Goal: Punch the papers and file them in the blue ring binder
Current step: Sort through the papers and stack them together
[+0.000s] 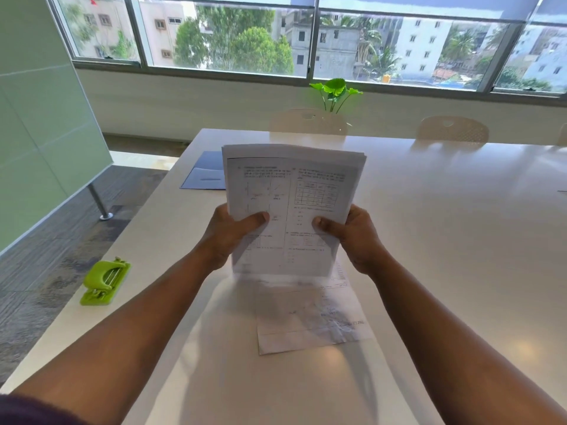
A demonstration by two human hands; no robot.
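A stack of printed papers point(291, 185) stands upright above the white table point(445, 225), its lower edge near the tabletop. My left hand point(228, 233) grips its lower left side and my right hand point(356, 237) grips its lower right side, thumbs on the front page. One more printed sheet point(313, 320) lies flat on the table under the stack. The blue ring binder point(204, 171) lies open at the table's far left, partly hidden behind the papers. A green hole punch point(104, 280) sits near the table's left edge, apart from both hands.
Two pale chairs point(452, 128) stand at the table's far side, with a green plant point(334, 93) by the window. A frosted glass partition point(46, 133) on a metal leg stands on the carpet to the left.
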